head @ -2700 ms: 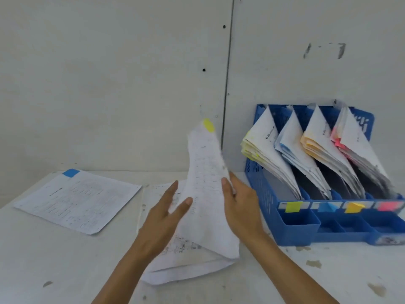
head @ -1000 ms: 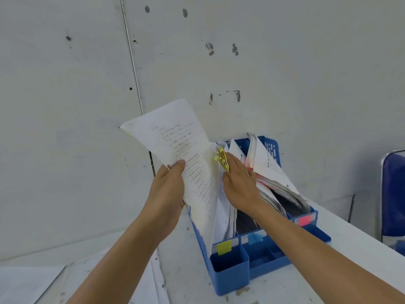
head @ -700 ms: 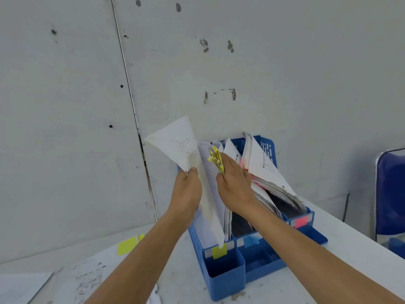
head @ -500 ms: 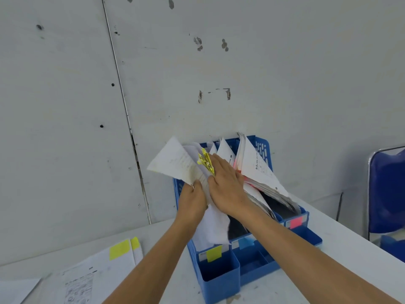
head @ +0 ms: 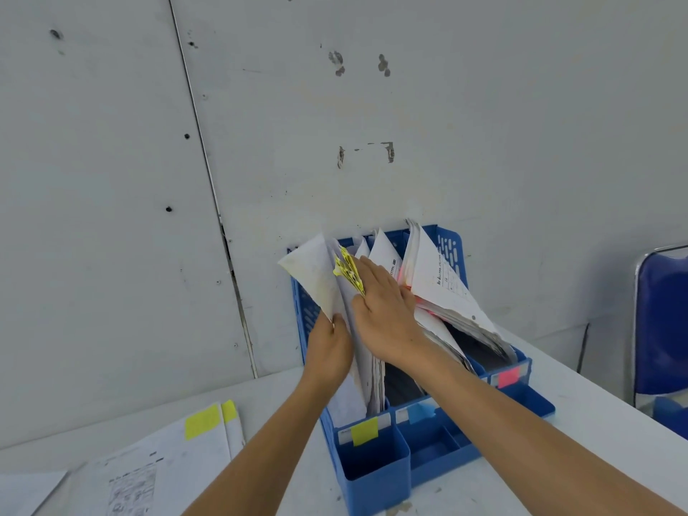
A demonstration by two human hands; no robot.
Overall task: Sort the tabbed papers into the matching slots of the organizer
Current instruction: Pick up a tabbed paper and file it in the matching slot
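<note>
Observed: the sheet [head: 311, 275] stands partly inside the leftmost slot of the organizer [head: 376, 474], the one marked by the yellow label [head: 364, 432]. Its top corner leans left, clear of the rim. The left hand [head: 329, 350] pinches the sheet's lower edge, fingers [head: 337, 324] curled onto the paper. The right hand [head: 387, 318] lies flat, fingers [head: 376, 271] straight, and presses the filed stack [head: 372, 370] rightward by its yellow tabs [head: 348, 270], opening a gap on the slot's left side.

Assessment: insertion is under way but not complete.

Recommended: hold the stack aside until the sheet's bottom edge reaches the slot floor. Feed the sheet straight down against the left wall, since limp paper pushed from above is likely to buckle. Release the pinch first, then let the stack close over it with the tabs aligned.

Risk: the sheet catching on the stack's edges and creasing.

Outstanding: more tabbed papers [head: 149, 467] lie on the tabletop [head: 595, 422], to the left of the organizer.
</note>
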